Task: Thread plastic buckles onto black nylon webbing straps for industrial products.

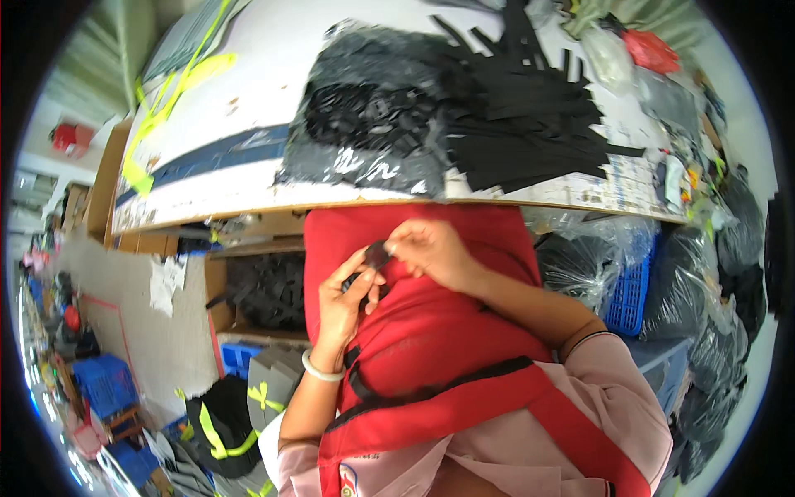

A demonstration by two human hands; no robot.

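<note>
Over my lap, in front of the red apron, both hands meet at a short black strap. My left hand is closed, pinching it between thumb and fingers; part of the strap is hidden in that hand. The fingertips of my right hand pinch its upper right end. Whether a buckle is on the strap is too small to tell. On the table ahead, a pile of small black buckles lies on a clear plastic bag. To its right spreads a heap of cut black webbing strips.
The white table's front edge runs just beyond my hands. Below it at left stands a cardboard box of black straps. A blue crate and filled plastic bags crowd the right side. Neon-yellow tape lies at the table's left.
</note>
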